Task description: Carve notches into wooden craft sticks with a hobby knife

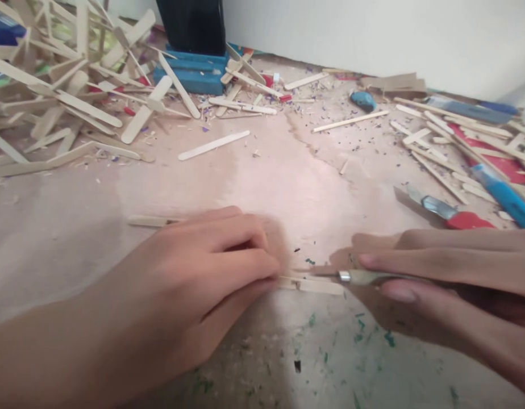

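Observation:
My left hand (203, 272) lies on the table with its fingers pressed down on a wooden craft stick (313, 285), holding it flat. My right hand (450, 284) is closed around a thin craft knife (365, 277) with a metal collar; its blade tip rests on the stick just past my left fingertips. Another stick (151, 220) lies partly hidden behind my left hand.
A large heap of wooden sticks (66, 96) fills the back left. A blue block (194, 71) stands at the back by the wall. Loose sticks, a red-handled cutter (450, 215) and a blue tool (505, 199) lie at the right. Shavings litter the table.

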`<state>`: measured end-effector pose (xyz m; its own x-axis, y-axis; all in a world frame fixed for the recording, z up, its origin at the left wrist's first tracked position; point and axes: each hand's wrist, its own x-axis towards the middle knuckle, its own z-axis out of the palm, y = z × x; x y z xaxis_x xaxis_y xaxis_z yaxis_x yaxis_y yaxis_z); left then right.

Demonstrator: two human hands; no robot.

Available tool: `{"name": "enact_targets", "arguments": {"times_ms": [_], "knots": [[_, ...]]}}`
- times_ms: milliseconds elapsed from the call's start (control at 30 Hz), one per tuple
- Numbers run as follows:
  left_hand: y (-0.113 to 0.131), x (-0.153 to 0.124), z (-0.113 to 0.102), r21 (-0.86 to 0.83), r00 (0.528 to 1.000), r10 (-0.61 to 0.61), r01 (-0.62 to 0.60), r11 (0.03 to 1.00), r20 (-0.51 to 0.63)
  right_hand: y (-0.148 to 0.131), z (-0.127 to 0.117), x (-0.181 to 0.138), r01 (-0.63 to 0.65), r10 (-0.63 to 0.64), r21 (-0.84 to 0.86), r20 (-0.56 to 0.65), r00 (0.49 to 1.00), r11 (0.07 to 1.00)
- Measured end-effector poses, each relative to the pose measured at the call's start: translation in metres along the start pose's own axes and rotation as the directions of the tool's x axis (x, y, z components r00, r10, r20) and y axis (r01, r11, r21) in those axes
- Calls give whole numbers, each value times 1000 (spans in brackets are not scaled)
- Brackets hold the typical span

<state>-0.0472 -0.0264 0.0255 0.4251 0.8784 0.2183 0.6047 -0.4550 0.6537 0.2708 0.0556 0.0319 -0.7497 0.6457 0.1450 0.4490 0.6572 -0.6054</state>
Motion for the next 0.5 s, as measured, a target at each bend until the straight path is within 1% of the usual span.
{"name": "enact_targets", "arguments": {"times_ms": [100, 167, 367, 500], "knots": [[-1, -1, 0, -12, 1000, 2, -2, 1000, 1, -8, -3, 3, 9, -24, 119, 119, 993, 993], [-1, -2, 0, -25, 1000, 1, 0, 1000, 15, -12, -4, 5, -7, -15, 135, 163, 987, 991], [-3, -5, 2, -34, 999, -3, 5, 999, 46, -14, -2, 5, -12, -12, 137, 178, 984, 991], [-4, -3, 3, -26, 999, 1, 0, 1000, 41, -9, -4, 3, 2, -15, 70, 194, 981, 998]]}}
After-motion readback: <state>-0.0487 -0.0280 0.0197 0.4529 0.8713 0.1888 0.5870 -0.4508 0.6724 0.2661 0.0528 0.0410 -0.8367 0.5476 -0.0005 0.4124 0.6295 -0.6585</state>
